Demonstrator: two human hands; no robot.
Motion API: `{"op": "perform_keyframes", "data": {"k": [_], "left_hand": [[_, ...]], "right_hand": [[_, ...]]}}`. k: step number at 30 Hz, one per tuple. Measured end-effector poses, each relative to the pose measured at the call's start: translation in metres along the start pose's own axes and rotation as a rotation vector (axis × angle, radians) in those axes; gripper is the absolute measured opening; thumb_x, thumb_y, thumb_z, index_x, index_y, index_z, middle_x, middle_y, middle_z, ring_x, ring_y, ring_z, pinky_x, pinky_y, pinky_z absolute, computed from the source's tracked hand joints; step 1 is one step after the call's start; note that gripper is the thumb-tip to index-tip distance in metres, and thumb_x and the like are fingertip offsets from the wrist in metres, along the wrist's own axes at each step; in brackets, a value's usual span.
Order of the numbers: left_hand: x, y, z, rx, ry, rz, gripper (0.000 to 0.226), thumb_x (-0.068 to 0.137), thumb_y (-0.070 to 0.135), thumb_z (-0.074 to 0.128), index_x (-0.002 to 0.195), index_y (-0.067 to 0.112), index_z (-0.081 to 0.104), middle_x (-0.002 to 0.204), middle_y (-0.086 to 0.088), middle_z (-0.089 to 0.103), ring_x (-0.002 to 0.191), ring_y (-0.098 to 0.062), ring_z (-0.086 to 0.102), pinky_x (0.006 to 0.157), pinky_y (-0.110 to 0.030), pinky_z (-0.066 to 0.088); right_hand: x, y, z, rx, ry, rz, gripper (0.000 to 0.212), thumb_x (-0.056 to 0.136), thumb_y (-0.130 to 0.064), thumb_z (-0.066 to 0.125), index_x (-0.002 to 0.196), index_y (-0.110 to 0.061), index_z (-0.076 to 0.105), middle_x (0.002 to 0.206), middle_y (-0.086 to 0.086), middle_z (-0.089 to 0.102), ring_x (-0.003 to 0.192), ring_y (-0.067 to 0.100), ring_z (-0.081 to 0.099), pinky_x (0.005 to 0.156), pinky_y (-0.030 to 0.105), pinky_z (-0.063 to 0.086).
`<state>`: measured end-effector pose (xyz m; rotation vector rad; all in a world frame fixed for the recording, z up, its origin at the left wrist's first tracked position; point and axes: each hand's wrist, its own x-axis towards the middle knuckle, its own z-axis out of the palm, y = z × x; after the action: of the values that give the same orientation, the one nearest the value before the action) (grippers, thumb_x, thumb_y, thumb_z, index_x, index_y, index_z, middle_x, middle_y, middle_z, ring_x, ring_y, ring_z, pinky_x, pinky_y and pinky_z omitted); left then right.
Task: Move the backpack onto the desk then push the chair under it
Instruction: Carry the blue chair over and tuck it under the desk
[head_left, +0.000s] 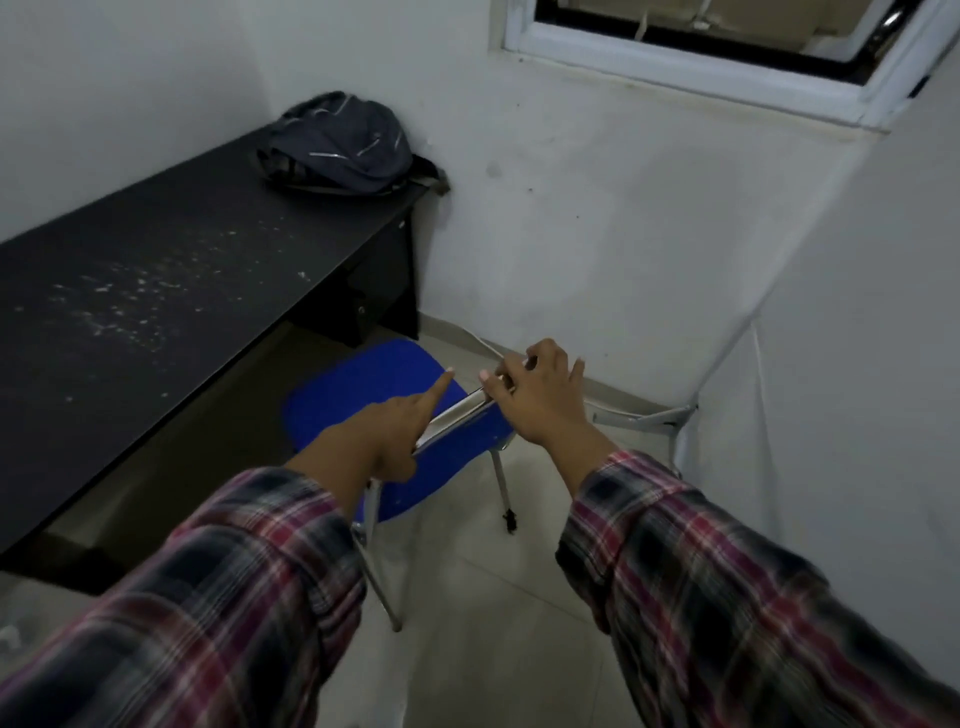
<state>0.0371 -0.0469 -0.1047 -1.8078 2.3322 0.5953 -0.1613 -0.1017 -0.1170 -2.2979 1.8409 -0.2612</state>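
Observation:
A dark grey backpack (335, 145) lies on the far end of the long black desk (156, 291), against the wall corner. A blue chair (374, 384) with metal legs stands on the floor to the right of the desk, its seat partly at the desk's edge. My left hand (402, 426) rests on the left part of the chair's backrest with the forefinger stretched out over the seat. My right hand (537, 397) grips the top edge of the backrest on the right, fingers curled over it.
White walls close in on the far side and the right. A window (727, 47) sits high on the far wall. A white cable and bracket (644, 415) lie by the right wall. Pale floor tiles (483, 623) run below the chair.

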Motion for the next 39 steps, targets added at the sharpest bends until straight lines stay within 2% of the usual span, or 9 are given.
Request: {"op": "perform_keyframes", "data": {"k": [2,6,9,11,13,17,23,26,39], "left_hand": [[-0.007,-0.025,-0.003,0.078,0.025,-0.040,0.128,0.075,0.007,0.072,0.144,0.036,-0.032,0.134,-0.011,0.052,0.095,-0.026,0.058,0.075,-0.036,0.049],[-0.017,-0.066,-0.011,0.212,0.028,-0.148,0.121,0.079,0.017,0.071,0.147,0.034,-0.028,0.153,-0.007,0.037,0.134,-0.032,0.042,0.106,-0.050,0.035],[-0.028,-0.086,-0.017,0.313,0.011,-0.246,0.111,0.084,0.018,0.066,0.149,0.034,-0.022,0.154,-0.004,0.035,0.141,-0.029,0.032,0.118,-0.057,0.015],[-0.033,-0.095,-0.018,0.399,0.053,-0.255,0.104,0.087,0.016,0.063,0.151,0.032,-0.017,0.153,-0.003,0.037,0.139,-0.028,0.034,0.119,-0.053,0.017],[-0.035,-0.098,-0.016,0.363,0.114,-0.256,0.097,0.089,0.019,0.061,0.153,0.030,-0.011,0.149,-0.004,0.041,0.134,-0.028,0.041,0.115,-0.046,0.029],[-0.032,-0.088,0.000,0.057,0.249,-0.274,0.081,0.088,0.061,0.046,0.154,0.030,0.010,0.143,-0.003,0.049,0.127,-0.025,0.048,0.096,-0.040,0.046],[-0.022,-0.082,-0.008,0.191,0.210,-0.356,0.054,0.093,0.063,0.032,0.123,0.022,0.050,0.106,-0.003,0.067,0.084,-0.021,0.063,0.069,-0.034,0.047],[-0.018,-0.071,-0.011,0.215,0.183,-0.423,0.050,0.092,0.063,0.033,0.107,0.020,0.052,0.095,-0.003,0.066,0.077,-0.020,0.060,0.064,-0.032,0.041],[0.003,0.006,0.008,0.129,0.271,-0.729,0.049,0.092,0.065,0.031,0.099,0.021,0.051,0.082,0.000,0.061,0.065,-0.017,0.052,0.060,-0.032,0.042]], "right_hand": [[0.004,-0.021,0.009,0.000,0.032,-0.018,0.053,0.092,-0.066,0.027,0.105,-0.026,0.059,0.126,0.008,0.041,0.127,0.031,0.034,0.115,0.061,0.012],[0.015,-0.055,0.023,0.010,0.037,-0.054,0.059,0.088,-0.072,0.024,0.104,-0.027,0.058,0.118,0.006,0.043,0.120,0.030,0.037,0.111,0.064,0.018],[0.025,-0.078,0.032,0.045,-0.033,-0.073,0.064,0.085,-0.077,0.018,0.109,-0.031,0.055,0.120,0.004,0.043,0.122,0.029,0.037,0.112,0.067,0.013],[0.032,-0.090,0.036,0.067,-0.090,-0.085,0.070,0.082,-0.080,0.014,0.117,-0.035,0.054,0.126,0.004,0.046,0.127,0.030,0.036,0.111,0.068,0.010],[0.036,-0.097,0.041,0.088,-0.084,-0.091,0.072,0.082,-0.081,0.013,0.122,-0.039,0.055,0.133,0.003,0.048,0.130,0.030,0.035,0.110,0.069,0.010],[0.037,-0.094,0.048,0.123,-0.001,-0.100,0.069,0.083,-0.079,0.016,0.121,-0.041,0.059,0.142,-0.003,0.046,0.139,0.026,0.028,0.111,0.070,0.005],[0.044,-0.088,0.055,0.176,0.058,-0.147,0.068,0.085,-0.077,0.015,0.123,-0.043,0.059,0.148,-0.006,0.043,0.145,0.028,0.017,0.111,0.070,0.002],[0.050,-0.077,0.058,0.189,0.084,-0.210,0.065,0.087,-0.074,0.015,0.123,-0.044,0.060,0.151,-0.006,0.040,0.146,0.028,0.013,0.110,0.067,0.001],[0.091,-0.018,0.041,0.209,-0.018,-0.568,0.048,0.092,-0.065,0.030,0.124,-0.043,0.059,0.150,-0.007,0.042,0.146,0.027,0.016,0.113,0.059,0.009]]}}
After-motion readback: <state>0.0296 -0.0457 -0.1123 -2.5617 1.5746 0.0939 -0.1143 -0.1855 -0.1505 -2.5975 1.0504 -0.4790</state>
